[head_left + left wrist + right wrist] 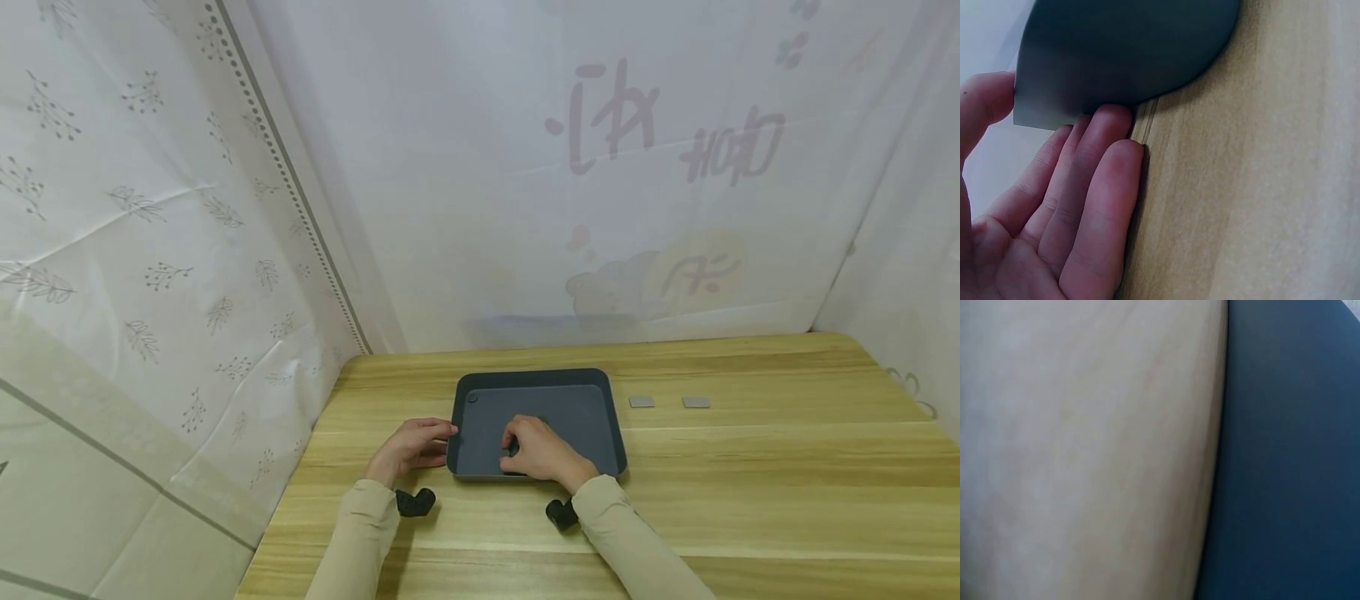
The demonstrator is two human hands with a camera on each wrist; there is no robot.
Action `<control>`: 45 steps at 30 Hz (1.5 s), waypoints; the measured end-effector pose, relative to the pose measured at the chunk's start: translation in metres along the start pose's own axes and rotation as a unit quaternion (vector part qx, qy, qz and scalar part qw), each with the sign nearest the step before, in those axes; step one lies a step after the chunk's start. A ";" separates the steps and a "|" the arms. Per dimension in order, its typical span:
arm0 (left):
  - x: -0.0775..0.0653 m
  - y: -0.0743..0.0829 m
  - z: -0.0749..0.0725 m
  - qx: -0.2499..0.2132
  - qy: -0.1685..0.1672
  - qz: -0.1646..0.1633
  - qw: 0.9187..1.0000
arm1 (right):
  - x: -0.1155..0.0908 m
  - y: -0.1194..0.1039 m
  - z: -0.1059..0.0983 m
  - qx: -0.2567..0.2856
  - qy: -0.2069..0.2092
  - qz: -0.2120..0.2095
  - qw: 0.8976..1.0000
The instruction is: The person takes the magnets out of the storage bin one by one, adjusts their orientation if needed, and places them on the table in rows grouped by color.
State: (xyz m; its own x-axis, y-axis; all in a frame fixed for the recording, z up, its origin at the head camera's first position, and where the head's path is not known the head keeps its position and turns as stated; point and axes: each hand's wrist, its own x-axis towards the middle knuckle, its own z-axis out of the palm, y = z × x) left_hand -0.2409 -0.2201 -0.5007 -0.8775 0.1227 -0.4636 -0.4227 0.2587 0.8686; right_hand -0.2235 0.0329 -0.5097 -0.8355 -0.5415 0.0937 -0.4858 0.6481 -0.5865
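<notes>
A dark grey rectangular tray (487, 382) stands on the wooden table. My left hand (411, 448) holds its left wall. In the left wrist view one fingertip (1000, 94) touches the rim, while the other fingers lie against the outer wall near the tabletop. Over the front part of the tray is my right hand (542, 452), its fingers bent down towards the floor. Between thumb and index finger it looks dark; whether a small piece is there I cannot tell. A small dark round piece (472, 397) sits in the tray's far left corner.
Two flat grey rectangular pieces (641, 402) lie apart on the table, right of the tray. Black wrist mounts (416, 502) show beside both sleeves. White printed curtains (465, 208) hang behind and on the sides. The right wrist view shows only tabletop and tray wall (1291, 450).
</notes>
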 end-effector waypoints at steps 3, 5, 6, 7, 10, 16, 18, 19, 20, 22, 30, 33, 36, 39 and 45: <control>0.000 0.000 0.000 -0.001 -0.001 0.000 1.000 | -0.001 0.000 0.000 0.000 0.005 -0.006 1.000; 0.000 0.000 0.000 -0.002 -0.001 -0.002 1.000 | -0.002 0.000 -0.001 0.000 0.006 -0.007 1.000; 0.000 0.000 0.000 -0.004 -0.001 -0.003 1.000 | -0.002 0.000 -0.001 0.001 0.007 -0.007 1.000; 0.000 0.000 0.000 -0.004 0.000 -0.003 1.000 | -0.002 0.000 -0.001 0.002 0.007 -0.007 1.000; 0.000 0.000 0.000 -0.006 -0.003 -0.003 1.000 | -0.003 -0.001 -0.003 0.007 0.006 -0.001 1.000; 0.000 0.000 -0.001 -0.005 -0.003 -0.003 1.000 | -0.005 -0.002 -0.006 0.020 0.003 0.004 1.000; 0.000 0.000 -0.001 -0.003 -0.001 -0.003 1.000 | -0.006 -0.002 -0.007 0.022 0.003 0.005 1.000; 0.000 0.000 -0.001 -0.002 -0.001 -0.003 1.000 | -0.007 -0.002 -0.008 0.021 0.004 0.006 1.000; 0.001 0.000 -0.001 -0.002 -0.002 -0.003 1.000 | -0.008 -0.002 -0.008 0.020 0.005 0.008 1.000; 0.002 -0.001 -0.002 -0.001 -0.002 -0.003 1.000 | -0.009 -0.003 -0.009 0.014 0.006 0.012 1.000; 0.001 0.001 -0.001 0.000 0.002 -0.008 1.000 | -0.013 -0.005 -0.016 -0.013 0.021 0.016 1.000; 0.001 0.002 -0.001 0.002 0.003 -0.008 1.000 | -0.015 -0.005 -0.019 -0.017 0.029 0.010 0.999; 0.001 0.001 -0.001 0.003 0.002 -0.007 1.000 | -0.016 -0.005 -0.023 -0.016 0.037 0.004 0.999; 0.001 0.001 -0.002 0.003 -0.001 -0.007 1.000 | -0.018 -0.004 -0.026 -0.013 0.043 0.005 0.999; 0.002 0.001 -0.002 0.004 -0.003 -0.005 1.000 | -0.024 0.000 -0.035 -0.012 0.060 0.013 0.998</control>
State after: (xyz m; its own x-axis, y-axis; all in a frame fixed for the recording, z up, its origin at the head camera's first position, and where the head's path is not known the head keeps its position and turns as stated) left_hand -0.2429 -0.2215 -0.5006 -0.8719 0.1259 -0.4732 -0.4294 0.2679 0.8625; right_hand -0.2125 0.0647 -0.4836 -0.8721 -0.4571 0.1745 -0.4679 0.6746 -0.5709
